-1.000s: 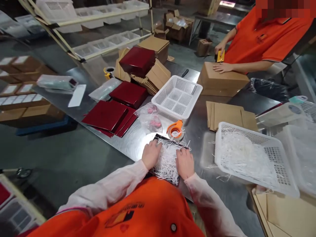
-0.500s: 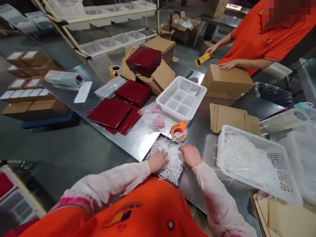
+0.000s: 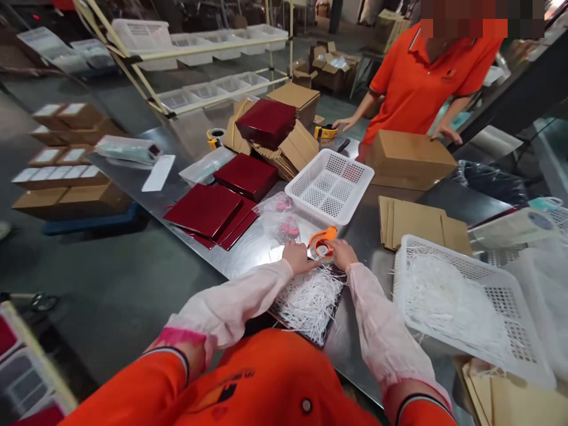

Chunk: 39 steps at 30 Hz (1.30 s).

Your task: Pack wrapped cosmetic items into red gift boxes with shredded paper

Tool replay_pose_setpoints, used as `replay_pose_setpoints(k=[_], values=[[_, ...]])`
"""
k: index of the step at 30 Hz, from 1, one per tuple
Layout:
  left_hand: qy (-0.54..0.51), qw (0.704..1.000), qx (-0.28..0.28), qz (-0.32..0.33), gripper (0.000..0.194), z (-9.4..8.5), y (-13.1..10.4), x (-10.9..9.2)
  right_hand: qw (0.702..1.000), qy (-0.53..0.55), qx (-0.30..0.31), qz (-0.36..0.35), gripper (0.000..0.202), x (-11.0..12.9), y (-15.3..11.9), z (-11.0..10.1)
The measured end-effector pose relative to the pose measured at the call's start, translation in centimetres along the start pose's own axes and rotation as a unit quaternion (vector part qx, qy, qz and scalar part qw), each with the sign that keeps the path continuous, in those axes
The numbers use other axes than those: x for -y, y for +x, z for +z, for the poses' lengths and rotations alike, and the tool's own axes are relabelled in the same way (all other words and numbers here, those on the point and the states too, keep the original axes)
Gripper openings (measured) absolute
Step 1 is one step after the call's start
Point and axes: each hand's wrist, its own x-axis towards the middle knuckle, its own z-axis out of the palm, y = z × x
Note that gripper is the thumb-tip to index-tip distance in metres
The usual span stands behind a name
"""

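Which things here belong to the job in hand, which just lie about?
In the job:
left hand, right hand
black box
paper shreds
shred basket, likely

Lying about, it seems:
red boxes
empty basket
pink bags
flat cardboard
orange dispenser, right by the hands, so unsure

Glossy dark-red boxes (image 3: 245, 176) (lacquered, perhaps) sit on smooth metal table (image 3: 368, 236).

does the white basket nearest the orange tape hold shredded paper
No, the middle basket shows its perforated bottom, while shredded paper lies in the right basket.
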Motion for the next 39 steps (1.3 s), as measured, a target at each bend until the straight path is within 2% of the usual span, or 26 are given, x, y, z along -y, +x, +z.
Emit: replay_pose_setpoints(k=[2, 4, 6, 8, 10, 12, 15, 17, 20, 22, 24, 26, 28, 30, 32, 34, 36, 38, 39], values=[[-0.002, 0.999, 0.042, 0.008, 0.084, 1.1, 2.1, -1.1, 0.999, 0.005, -0.007, 0.033, 0.056, -1.1, -1.0, -0.7], [-0.004, 0.998, 0.064, 0.028, 0.079, 2.5, 3.1, -2.3, 0.998, 0.015, -0.004, 0.055, 0.064, -2.2, -2.1, -1.1], [-0.002, 0.997, 0.058, 0.053, 0.065, 3.6, 2.8, -3.1, 0.997, 0.034, 0.001, 0.067, 0.072, -2.8, -3.1, -1.3], [0.001, 0.996, 0.038, 0.079, 0.042, 4.3, 2.0, -3.4, 0.997, 0.054, 0.006, 0.062, 0.079, -2.6, -3.6, -1.3], [0.0, 0.993, 0.005, 0.118, 0.031, 4.6, 1.1, -3.2, 0.998, 0.06, 0.015, 0.027, 0.081, -1.6, -3.8, -1.2], [-0.01, 0.981, -0.016, 0.195, 0.034, 5.0, 0.3, -2.5, 0.997, 0.048, 0.038, -0.039, 0.082, -0.1, -3.8, -1.0], [-0.019, 0.943, 0.009, 0.331, 0.036, 6.1, -0.6, -0.9, 0.989, 0.01, 0.079, -0.124, 0.08, 2.3, -4.6, -0.1], [-0.008, 0.922, 0.027, 0.386, 0.036, 7.2, -1.5, 0.4, 0.989, -0.035, 0.065, -0.13, 0.071, 3.5, -6.0, 1.4], [0.014, 0.913, 0.046, 0.405, 0.046, 8.7, -3.2, 2.4, 0.992, -0.112, 0.029, -0.045, 0.053, 5.2, -8.8, 4.7], [0.022, 0.919, 0.074, 0.388, 0.056, 9.2, -4.3, 3.3, 0.986, -0.148, 0.065, 0.048, 0.051, 6.7, -10.5, 7.0], [0.027, 0.925, 0.087, 0.369, 0.056, 9.2, -4.8, 3.6, 0.979, -0.142, 0.11, 0.098, 0.051, 8.5, -11.7, 8.8], [0.033, 0.929, 0.08, 0.361, 0.045, 8.6, -5.0, 3.6, 0.984, -0.097, 0.107, 0.1, 0.052, 10.1, -12.4, 9.3], [0.038, 0.932, 0.064, 0.356, 0.031, 7.7, -5.1, 3.3, 0.991, -0.049, 0.075, 0.098, 0.05, 10.6, -12.9, 8.5], [0.041, 0.938, 0.045, 0.343, 0.025, 6.8, -5.4, 2.8, 0.991, -0.01, 0.05, 0.122, 0.045, 9.2, -13.0, 6.9], [0.047, 0.946, 0.029, 0.321, 0.024, 6.0, -6.1, 2.2, 0.987, 0.053, 0.007, 0.149, 0.04, 6.2, -12.6, 5.5], [0.051, 0.95, 0.019, 0.308, 0.022, 5.2, -6.9, 1.6, 0.971, 0.156, -0.095, 0.154, 0.04, 2.5, -11.4, 5.1], [0.029, 0.95, -0.009, 0.31, 0.021, 4.3, -7.3, 1.2, 0.934, 0.268, -0.179, 0.151, 0.045, -0.4, -9.9, 6.1], [-0.026, 0.953, -0.06, 0.295, 0.03, 3.4, -6.7, 1.5, 0.905, 0.345, -0.183, 0.169, 0.055, -2.0, -8.7, 7.9], [-0.063, 0.959, -0.083, 0.265, 0.035, 2.9, -5.8, 2.0, 0.897, 0.364, -0.17, 0.183, 0.059, -2.3, -8.4, 9.0]])
